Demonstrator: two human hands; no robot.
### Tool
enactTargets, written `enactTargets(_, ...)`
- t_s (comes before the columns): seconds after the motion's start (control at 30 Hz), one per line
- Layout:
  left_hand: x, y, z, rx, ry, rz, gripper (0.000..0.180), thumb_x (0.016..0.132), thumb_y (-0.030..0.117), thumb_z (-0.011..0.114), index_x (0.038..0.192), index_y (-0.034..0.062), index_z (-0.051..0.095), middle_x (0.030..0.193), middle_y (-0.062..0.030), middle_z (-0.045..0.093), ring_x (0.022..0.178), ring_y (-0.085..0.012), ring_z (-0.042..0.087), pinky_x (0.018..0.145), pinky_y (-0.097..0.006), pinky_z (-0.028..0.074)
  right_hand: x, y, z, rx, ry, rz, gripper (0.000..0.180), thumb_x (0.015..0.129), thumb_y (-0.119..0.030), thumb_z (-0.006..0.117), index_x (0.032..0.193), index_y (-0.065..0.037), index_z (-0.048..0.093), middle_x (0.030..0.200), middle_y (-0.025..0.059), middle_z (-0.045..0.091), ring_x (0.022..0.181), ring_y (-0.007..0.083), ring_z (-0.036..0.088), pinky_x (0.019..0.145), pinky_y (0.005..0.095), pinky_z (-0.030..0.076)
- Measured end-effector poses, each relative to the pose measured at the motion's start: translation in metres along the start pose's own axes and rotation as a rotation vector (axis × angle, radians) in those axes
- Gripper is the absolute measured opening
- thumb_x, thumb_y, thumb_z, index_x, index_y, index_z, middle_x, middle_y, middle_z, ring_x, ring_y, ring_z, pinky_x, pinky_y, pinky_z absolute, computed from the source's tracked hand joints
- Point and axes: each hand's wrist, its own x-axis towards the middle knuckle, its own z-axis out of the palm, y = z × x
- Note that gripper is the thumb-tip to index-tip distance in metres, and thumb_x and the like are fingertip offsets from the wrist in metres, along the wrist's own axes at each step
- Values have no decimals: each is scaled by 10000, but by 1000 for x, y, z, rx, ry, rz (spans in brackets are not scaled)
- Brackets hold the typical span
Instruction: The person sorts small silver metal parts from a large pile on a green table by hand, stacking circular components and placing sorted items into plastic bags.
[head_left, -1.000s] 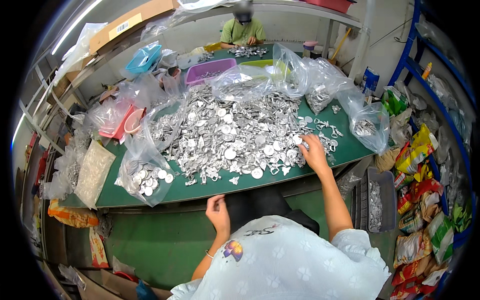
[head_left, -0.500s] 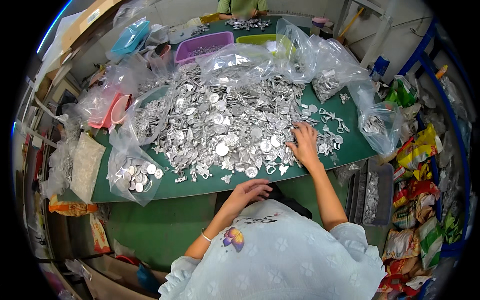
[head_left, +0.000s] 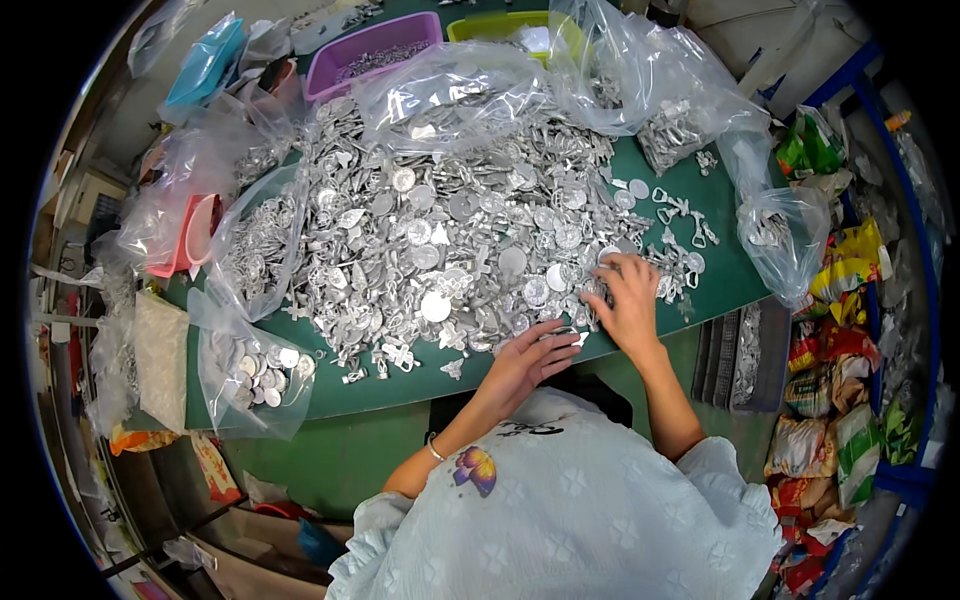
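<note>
A broad heap of silvery metal charms, with discs, crosses and other small shapes, spreads over the green table. At the heap's right front edge, my right hand has its fingers spread and curved, the tips touching pieces. My left hand reaches over the table's front edge with fingers stretched out toward a few loose pieces. Nothing shows in its grasp. A clear plastic bag of round silvery discs lies at the front left. Loose bottle-opener-like pieces lie right of the heap.
Behind the heap stand a purple basin and a yellow-green basin. Clear bags of metal parts surround it. A red scoop-like tray is at the left. Dark crates and a blue rack stand at the right.
My left hand has moved forward over the table edge, closer to my right hand, its fingers more stretched. My right hand stays at the heap's edge. The view has tilted downward.
</note>
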Motion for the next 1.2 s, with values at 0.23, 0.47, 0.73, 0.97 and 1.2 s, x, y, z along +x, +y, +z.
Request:
enactTargets(0.23, 1, -2, -5, 42, -43, -16, 338, 923, 133, 449, 1220, -28, 443, 1160, -175, 550, 1073, -244, 553, 923, -328, 438, -8, 21, 3, -147, -99, -56, 273, 681, -210, 702, 879, -46, 610, 1008, 72, 517, 1011, 268, 444, 885, 470, 287)
enactTargets(0.47, 3, -6, -4, 54, -44, -34, 320, 929, 143, 441, 1215, -1, 457, 1127, -137, 576, 1036, -215, 573, 904, -306, 445, -9, 2, 5, -96, -71, 137, 252, 657, -173, 725, 831, -47, 592, 918, 73, 526, 890, 256, 465, 810, 427, 307)
enactTargets(0.73, 14, 9, 10, -316, 62, -74, 372, 928, 221, 452, 1206, -26, 464, 1071, -123, 593, 959, -206, 591, 835, -301, 475, -8, -30, -12, 873, -461, 357, 166, 704, -102, 698, 750, -22, 559, 736, 89, 551, 661, 249, 508, 659, 338, 382)
enactTargets(0.97, 16, 12, -7, -134, -16, -234, 330, 929, 236, 454, 1145, -2, 530, 809, -79, 611, 676, -146, 556, 611, -254, 471, 17, -12, 30, -85, -23, 60, 281, 698, -218, 705, 822, -12, 559, 746, 96, 531, 763, 306, 487, 682, 383, 369)
enactTargets(1.2, 16, 36, 24, -368, 250, -88, 341, 914, 228, 476, 1183, 23, 511, 879, -75, 614, 751, -152, 585, 639, -268, 480, 16, -16, 8, 591, -326, 194, 195, 693, -96, 699, 849, -30, 603, 809, 112, 577, 725, 294, 535, 680, 367, 412)
